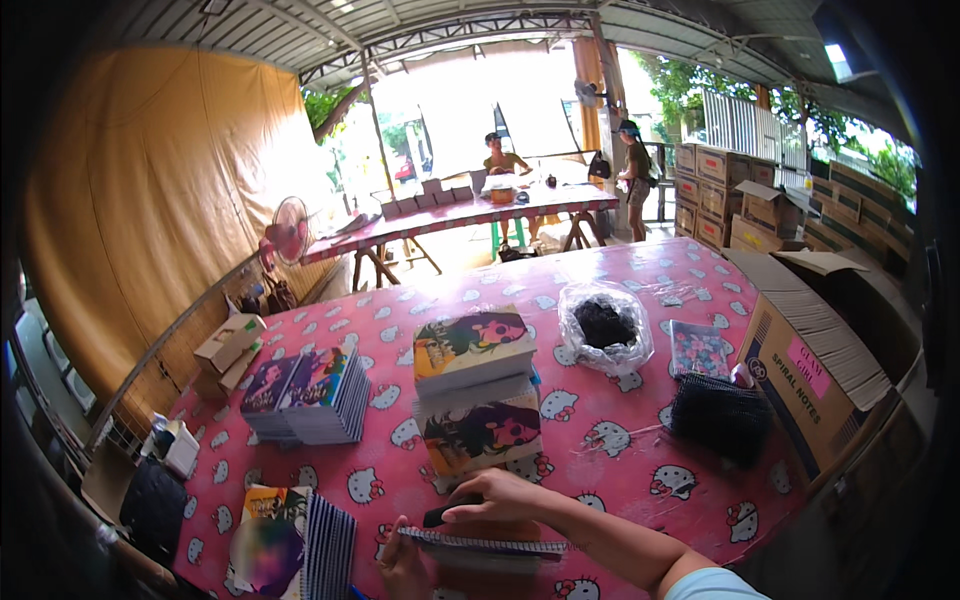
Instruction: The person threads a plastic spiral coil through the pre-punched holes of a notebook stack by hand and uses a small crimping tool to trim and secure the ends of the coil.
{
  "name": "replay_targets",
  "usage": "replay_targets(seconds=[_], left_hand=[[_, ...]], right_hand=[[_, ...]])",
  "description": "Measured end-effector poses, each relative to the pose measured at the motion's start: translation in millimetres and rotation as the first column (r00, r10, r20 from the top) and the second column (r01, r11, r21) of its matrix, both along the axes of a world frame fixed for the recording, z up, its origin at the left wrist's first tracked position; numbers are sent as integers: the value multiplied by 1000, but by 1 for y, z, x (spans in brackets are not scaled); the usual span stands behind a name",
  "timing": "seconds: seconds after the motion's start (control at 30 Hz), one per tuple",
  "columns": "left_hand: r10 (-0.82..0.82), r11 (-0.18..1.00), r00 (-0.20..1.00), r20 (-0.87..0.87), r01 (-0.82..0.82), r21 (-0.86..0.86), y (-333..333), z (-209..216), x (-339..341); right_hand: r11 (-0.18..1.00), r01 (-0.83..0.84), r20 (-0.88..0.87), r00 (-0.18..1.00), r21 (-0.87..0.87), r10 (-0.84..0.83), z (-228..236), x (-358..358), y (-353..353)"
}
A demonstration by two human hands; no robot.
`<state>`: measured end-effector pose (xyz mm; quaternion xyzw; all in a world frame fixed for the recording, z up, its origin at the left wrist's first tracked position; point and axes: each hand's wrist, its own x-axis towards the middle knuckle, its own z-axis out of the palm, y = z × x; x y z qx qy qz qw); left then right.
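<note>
My right hand (pixel 490 497) curled loosely over a spiral notebook (pixel 485 545) at the table's near edge; left hand (pixel 400 565) gripped its left end. Notebook stacks (pixel 478 400) stood just behind, bagged black coils (pixel 603 325) and a carton (pixel 810 375) toward the right edge. Pink cat-print tablecloth (pixel 620 440), open shed.

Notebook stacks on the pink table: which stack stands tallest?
The middle stack, just beyond the right hand, is tallest. The stack at back left and the one at front left are both lower.

A blurring patch is hiding the bottom-left notebook cover (pixel 265 553) at seven o'clock. The left hand (pixel 402 568) is sitting half behind the spiral notebook (pixel 480 546), cut off at six o'clock.
</note>
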<state>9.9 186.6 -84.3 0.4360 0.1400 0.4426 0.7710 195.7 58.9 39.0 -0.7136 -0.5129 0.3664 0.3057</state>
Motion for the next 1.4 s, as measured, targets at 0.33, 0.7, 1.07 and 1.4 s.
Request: replay_targets(seconds=[0.33,0.7,1.07,1.4], left_hand=[[688,360,590,-424,230,904,-49,102,-11],[-234,652,936,-264,353,671,-88,154,12],[-193,632,957,-218,291,718,-93,138,3],[206,599,955,-211,48,799,-65,126,-2]], right_hand=[[933,83,702,636,351,-321,-93,36,-67],[696,178,78,945,695,-319,33,-67,-114],[656,-7,231,939,755,-255,35,-69,-109],[496,213,133,809,842,-572,40,-49,-117]])
